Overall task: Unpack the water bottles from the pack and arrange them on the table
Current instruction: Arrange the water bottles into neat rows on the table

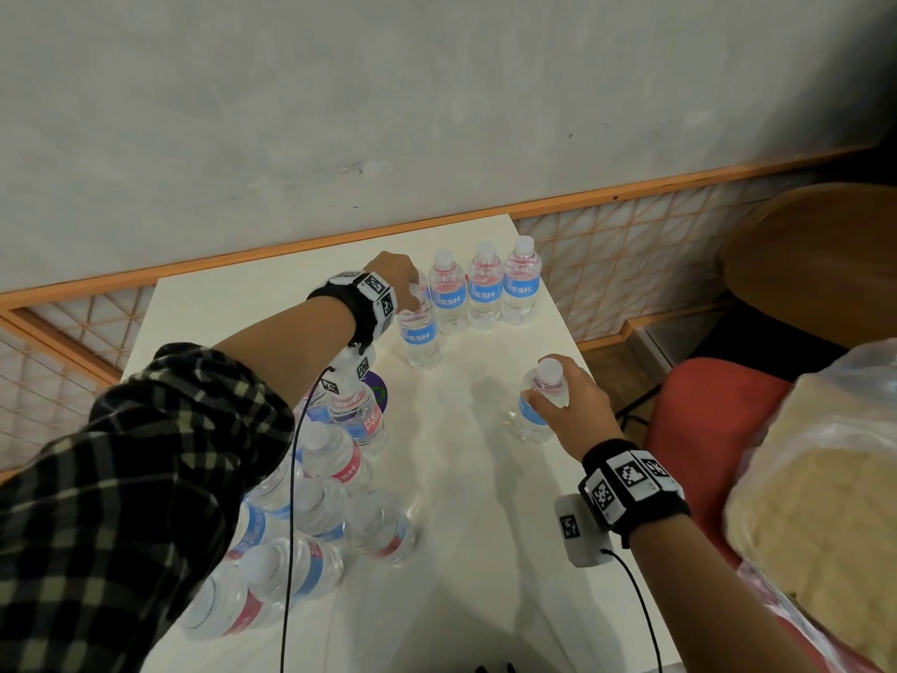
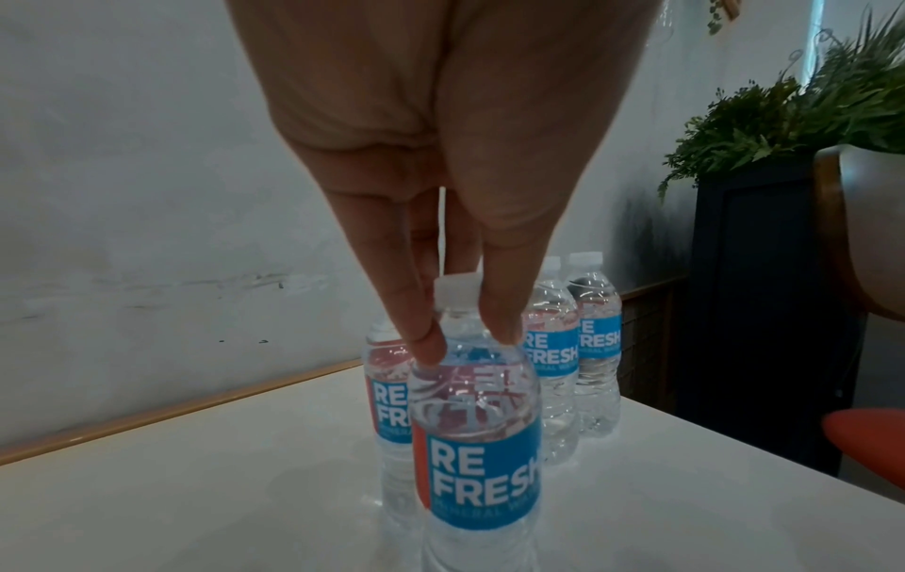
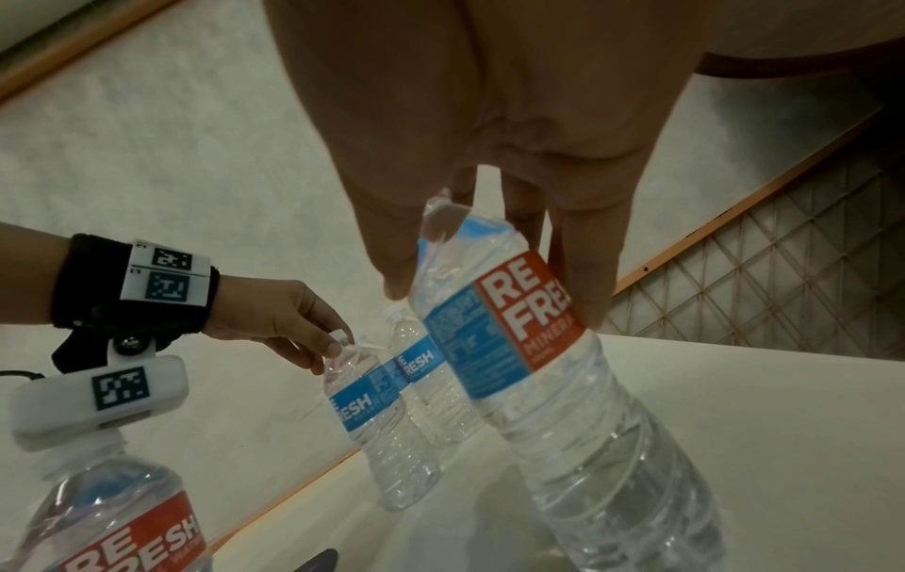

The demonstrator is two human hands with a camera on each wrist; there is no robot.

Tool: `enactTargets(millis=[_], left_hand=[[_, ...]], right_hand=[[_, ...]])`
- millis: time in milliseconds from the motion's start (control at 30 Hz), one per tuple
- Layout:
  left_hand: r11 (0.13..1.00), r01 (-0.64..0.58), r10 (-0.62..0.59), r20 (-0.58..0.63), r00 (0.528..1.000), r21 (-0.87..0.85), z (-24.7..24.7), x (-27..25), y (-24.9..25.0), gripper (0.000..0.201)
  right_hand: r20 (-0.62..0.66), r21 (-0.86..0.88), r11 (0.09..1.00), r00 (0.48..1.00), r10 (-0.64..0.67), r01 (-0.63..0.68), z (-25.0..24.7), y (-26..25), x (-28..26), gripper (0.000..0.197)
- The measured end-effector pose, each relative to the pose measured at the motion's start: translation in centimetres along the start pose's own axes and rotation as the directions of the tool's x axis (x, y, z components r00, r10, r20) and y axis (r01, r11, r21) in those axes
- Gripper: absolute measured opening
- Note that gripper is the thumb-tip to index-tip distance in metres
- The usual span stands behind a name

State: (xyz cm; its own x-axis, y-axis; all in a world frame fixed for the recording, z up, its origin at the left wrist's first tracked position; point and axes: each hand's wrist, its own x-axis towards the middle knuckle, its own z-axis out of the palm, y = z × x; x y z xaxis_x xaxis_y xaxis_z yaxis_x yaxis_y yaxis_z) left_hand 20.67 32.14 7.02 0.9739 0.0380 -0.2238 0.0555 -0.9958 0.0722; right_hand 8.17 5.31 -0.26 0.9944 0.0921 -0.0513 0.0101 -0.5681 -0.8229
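Three clear water bottles with blue labels stand in a row (image 1: 485, 291) at the white table's (image 1: 466, 478) far edge. My left hand (image 1: 398, 279) pinches the neck of a fourth bottle (image 1: 420, 337) just in front of the row's left end; the fingertips (image 2: 426, 344) sit below its white cap (image 2: 458, 288). My right hand (image 1: 568, 395) grips another bottle (image 1: 534, 410) from above, near the table's right edge, fingers (image 3: 587, 286) around its shoulder. I cannot tell if its base touches the table. Several more bottles (image 1: 330, 502) cluster at the near left, partly under my left arm.
A red seat (image 1: 704, 429) and a filled plastic bag (image 1: 825, 478) are close on the right. A round wooden table (image 1: 815, 255) stands behind them. A purple disc (image 1: 376, 391) lies near the bottle cluster. A potted plant (image 2: 783, 116) stands beyond the table.
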Motion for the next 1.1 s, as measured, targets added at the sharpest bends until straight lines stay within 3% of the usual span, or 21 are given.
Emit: enactTargets(millis=[200, 467, 633, 767, 900, 1000, 1100], left_hand=[[0.998, -0.017, 0.017, -0.007, 1.0, 0.056, 0.4, 0.6, 0.0, 0.038], [0.983, -0.007, -0.009, 0.084, 0.996, 0.184, -0.6, -0.3, -1.7, 0.069], [0.951, 0.043, -0.093, 0.149, 0.984, 0.305, -2.0, -1.6, -2.6, 0.042], [0.987, -0.106, 0.094, 0.106, 0.99, 0.121, -2.4, -5.5, 2.0, 0.049], [0.926, -0.364, 0.325, 0.274, 0.905, 0.102, -1.8, -10.6, 6.4, 0.037], [0.847, -0.511, 0.368, 0.532, 0.762, 0.147, -0.6, -14.5, 7.6, 0.043], [0.763, -0.617, 0.313, 0.724, 0.615, 0.194, 1.0, -17.4, 7.1, 0.057]], right_hand=[[0.007, 0.011, 1.0, 1.0, 0.01, -0.01, 0.0, 0.1, 0.0, 0.041], [0.017, 0.002, 1.0, 1.0, 0.015, -0.015, 0.1, 0.0, 0.2, 0.042], [0.041, 0.019, 1.0, 0.999, 0.002, -0.002, 0.7, -0.5, 0.5, 0.044], [0.098, 0.058, 0.998, 0.995, -0.012, 0.006, 1.2, -0.9, 1.0, 0.051], [0.173, 0.125, 0.987, 0.982, 0.075, -0.097, 0.9, -0.6, 1.5, 0.067], [0.199, 0.131, 0.986, 0.977, 0.078, -0.105, 0.8, -0.1, 1.5, 0.062], [0.197, 0.114, 0.984, 0.974, 0.112, -0.136, 0.9, 0.0, 1.3, 0.059]])
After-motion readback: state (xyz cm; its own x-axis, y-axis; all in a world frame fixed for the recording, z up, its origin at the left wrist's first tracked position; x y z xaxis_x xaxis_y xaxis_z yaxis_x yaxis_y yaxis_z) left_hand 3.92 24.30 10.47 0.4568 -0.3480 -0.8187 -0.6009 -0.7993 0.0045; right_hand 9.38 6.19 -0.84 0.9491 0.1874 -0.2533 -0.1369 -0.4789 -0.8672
